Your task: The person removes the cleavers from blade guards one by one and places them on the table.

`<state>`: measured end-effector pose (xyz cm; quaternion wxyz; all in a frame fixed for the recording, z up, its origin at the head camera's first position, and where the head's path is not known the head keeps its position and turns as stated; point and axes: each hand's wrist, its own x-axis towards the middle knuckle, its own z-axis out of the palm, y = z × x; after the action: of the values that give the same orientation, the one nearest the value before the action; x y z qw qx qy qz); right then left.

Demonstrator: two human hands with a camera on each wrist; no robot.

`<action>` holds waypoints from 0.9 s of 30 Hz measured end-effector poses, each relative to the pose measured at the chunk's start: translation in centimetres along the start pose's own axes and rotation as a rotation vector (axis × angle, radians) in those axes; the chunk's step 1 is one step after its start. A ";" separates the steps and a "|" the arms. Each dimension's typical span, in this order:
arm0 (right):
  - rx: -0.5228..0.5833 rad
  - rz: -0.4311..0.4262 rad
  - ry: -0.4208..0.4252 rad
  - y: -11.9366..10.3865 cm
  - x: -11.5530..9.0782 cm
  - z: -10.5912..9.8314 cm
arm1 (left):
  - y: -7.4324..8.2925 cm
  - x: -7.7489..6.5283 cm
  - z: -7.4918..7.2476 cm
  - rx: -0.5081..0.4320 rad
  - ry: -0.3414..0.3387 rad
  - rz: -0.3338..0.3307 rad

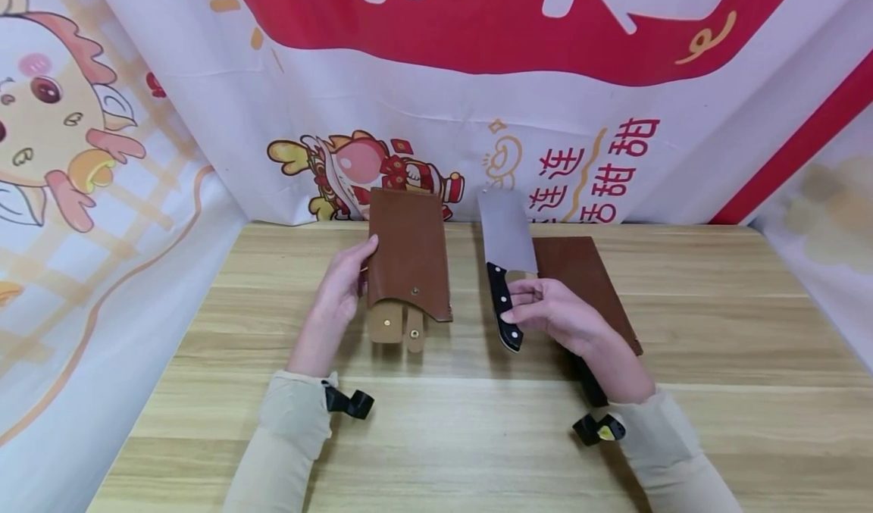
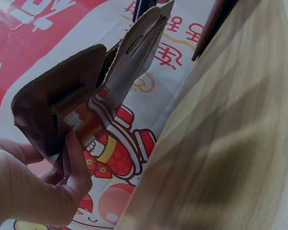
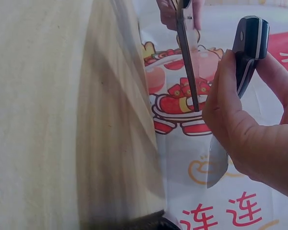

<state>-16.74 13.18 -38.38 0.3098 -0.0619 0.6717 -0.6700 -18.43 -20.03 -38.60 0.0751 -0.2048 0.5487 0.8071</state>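
My left hand (image 1: 344, 274) grips a brown leather knife sheath (image 1: 409, 240) by its left edge, above the table. Two tan straps (image 1: 385, 325) with metal snaps hang from the sheath's near end, unfastened. In the left wrist view the open mouth of the sheath (image 2: 62, 96) faces the camera. My right hand (image 1: 555, 312) pinches the black riveted handle (image 1: 503, 301) of a cleaver between thumb and fingers. Its broad bare blade (image 1: 508, 229) points away from me, to the right of the held sheath. The right wrist view has the handle's butt end (image 3: 259, 38) up close.
Under my right forearm lies a second brown sheath (image 1: 586, 270) on the wooden table (image 1: 436, 437), with a black handle (image 1: 588, 380) sticking out toward me. A printed red and white cloth (image 1: 443, 96) hangs behind the table's far edge.
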 end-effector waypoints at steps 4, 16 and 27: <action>0.019 0.000 -0.014 0.3 0.3 0.3 | -0.2 0.3 -0.1 0.007 -0.004 -0.006; 0.008 0.054 0.007 0.9 0.7 0.8 | -0.9 1.0 -0.4 0.011 0.011 -0.026; 0.008 0.056 -0.028 1.6 1.1 1.1 | -1.6 1.6 -0.8 0.027 0.009 -0.045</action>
<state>-16.53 11.85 -40.15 0.3381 -0.0512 0.6661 -0.6629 -19.08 -20.31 -40.86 0.0934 -0.2197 0.5550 0.7968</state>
